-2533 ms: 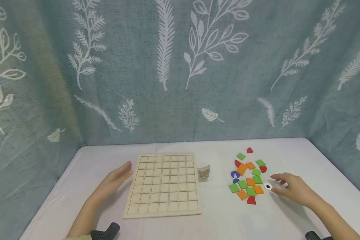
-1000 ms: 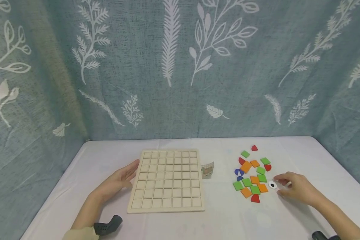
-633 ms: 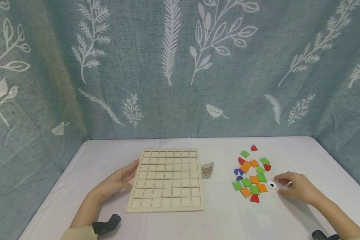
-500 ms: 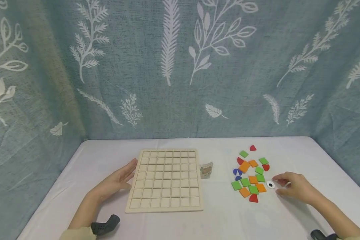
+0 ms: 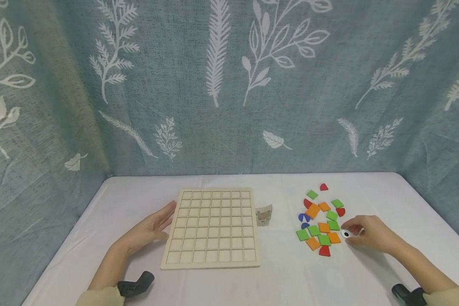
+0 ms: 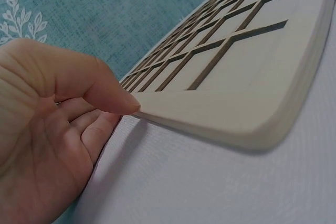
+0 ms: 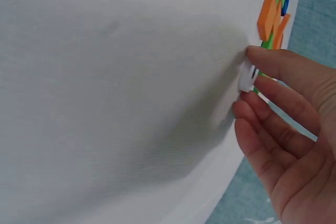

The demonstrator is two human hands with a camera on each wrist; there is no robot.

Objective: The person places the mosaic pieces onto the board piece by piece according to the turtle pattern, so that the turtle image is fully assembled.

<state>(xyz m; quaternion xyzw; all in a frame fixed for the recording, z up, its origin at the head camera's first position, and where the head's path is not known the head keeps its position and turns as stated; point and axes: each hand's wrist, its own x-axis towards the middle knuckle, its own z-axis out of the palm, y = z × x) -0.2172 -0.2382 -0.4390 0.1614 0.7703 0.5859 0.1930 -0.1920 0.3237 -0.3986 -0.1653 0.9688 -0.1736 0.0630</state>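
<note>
At the right, my right hand [image 5: 372, 233] pinches a small round white piece [image 5: 346, 233] with a black dot, like an eye, between thumb and fingers. In the right wrist view the eye piece [image 7: 247, 75] shows edge-on at the fingertips of the right hand [image 7: 294, 124]. On the left, my left hand [image 5: 147, 229] rests against the left edge of a pale wooden grid board [image 5: 210, 266], its fingers fairly straight. In the left wrist view the thumb tip of the left hand [image 6: 58, 108] touches the rim of the board [image 6: 231, 114].
Left of the right hand lie loose flat pieces: green squares [image 5: 324, 240], orange squares [image 5: 312, 243], red quarter-rounds [image 5: 324, 250] and blue wedges [image 5: 304, 217]. A small curled picture card [image 5: 264, 215] stands by the board's right edge. A patterned curtain [image 5: 229, 85] hangs behind the white-covered table [image 5: 283, 280].
My right hand has moved slightly left, and its thumb and fingers have closed on the eye piece. Earlier, my left hand moved in against the board's edge; it has stayed there since.
</note>
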